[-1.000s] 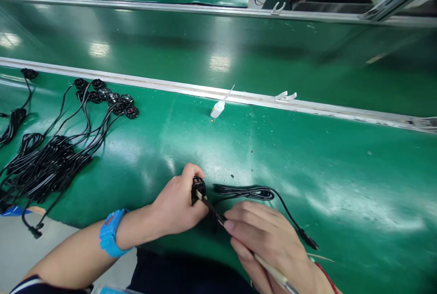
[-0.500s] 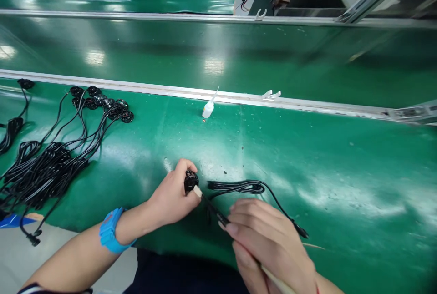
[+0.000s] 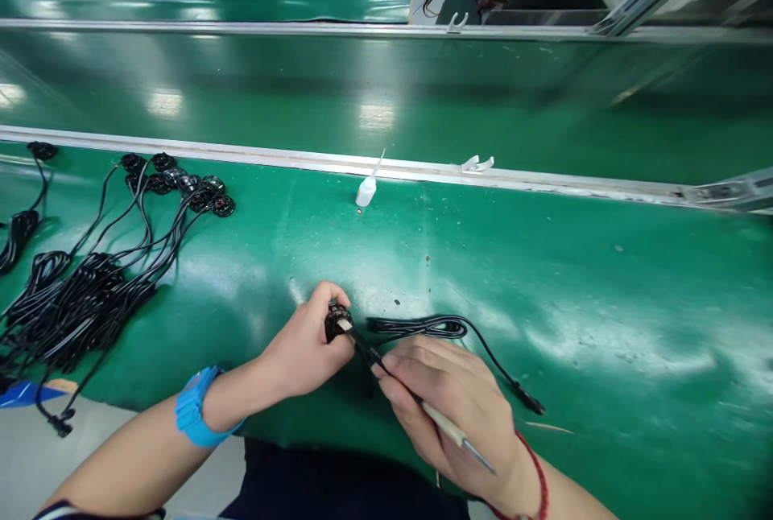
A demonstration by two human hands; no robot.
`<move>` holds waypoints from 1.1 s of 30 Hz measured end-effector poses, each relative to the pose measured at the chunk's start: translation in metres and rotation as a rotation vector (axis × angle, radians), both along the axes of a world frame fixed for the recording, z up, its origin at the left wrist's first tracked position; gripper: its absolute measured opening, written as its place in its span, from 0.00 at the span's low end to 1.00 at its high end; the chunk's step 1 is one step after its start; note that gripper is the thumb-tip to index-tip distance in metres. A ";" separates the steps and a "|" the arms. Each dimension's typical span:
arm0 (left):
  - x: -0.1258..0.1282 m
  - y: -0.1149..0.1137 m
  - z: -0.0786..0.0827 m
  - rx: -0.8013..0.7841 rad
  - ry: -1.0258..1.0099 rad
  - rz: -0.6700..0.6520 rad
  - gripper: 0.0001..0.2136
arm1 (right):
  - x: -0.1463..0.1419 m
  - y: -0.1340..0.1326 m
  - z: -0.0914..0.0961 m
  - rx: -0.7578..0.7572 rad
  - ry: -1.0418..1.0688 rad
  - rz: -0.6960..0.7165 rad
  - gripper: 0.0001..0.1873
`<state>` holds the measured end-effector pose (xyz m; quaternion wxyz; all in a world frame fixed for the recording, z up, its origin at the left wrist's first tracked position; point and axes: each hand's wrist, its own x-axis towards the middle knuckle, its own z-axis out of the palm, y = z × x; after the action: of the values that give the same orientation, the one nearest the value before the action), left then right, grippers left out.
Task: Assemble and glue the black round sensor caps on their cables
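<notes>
The green tabletop looks smooth and glossy (glare streaks it, lower right); the cables at left resemble shiny plastic; the tool at lower centre ends in bright metal.

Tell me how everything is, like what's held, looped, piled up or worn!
Left hand: closed around the round black part
Right hand: gripping the thin tool
Round black part: held, partly hidden
Thin tool: slanted, pale tip at the part
White bottle: nozzle uncovered
Near cable: looped, one end stretched out
Left cables: coiled, piled together
Blue wristband: worn
Red bracelet: worn
</notes>
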<state>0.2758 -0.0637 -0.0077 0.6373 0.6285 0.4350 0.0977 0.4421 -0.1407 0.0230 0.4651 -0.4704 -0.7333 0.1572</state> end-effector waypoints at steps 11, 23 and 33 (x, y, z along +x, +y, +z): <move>0.002 -0.001 -0.003 0.054 0.061 -0.042 0.14 | -0.008 0.002 0.002 0.018 -0.117 0.015 0.07; -0.002 0.010 0.005 -0.160 -0.256 0.042 0.12 | 0.019 0.018 -0.029 -0.342 -0.175 -0.247 0.22; -0.010 0.009 0.000 -0.168 -0.485 0.039 0.13 | -0.007 0.008 -0.004 -0.700 0.112 0.101 0.09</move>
<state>0.2661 -0.0549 -0.0080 0.7711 0.5231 0.2878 0.2214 0.4353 -0.1332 0.0194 0.3068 -0.5552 -0.6305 0.4473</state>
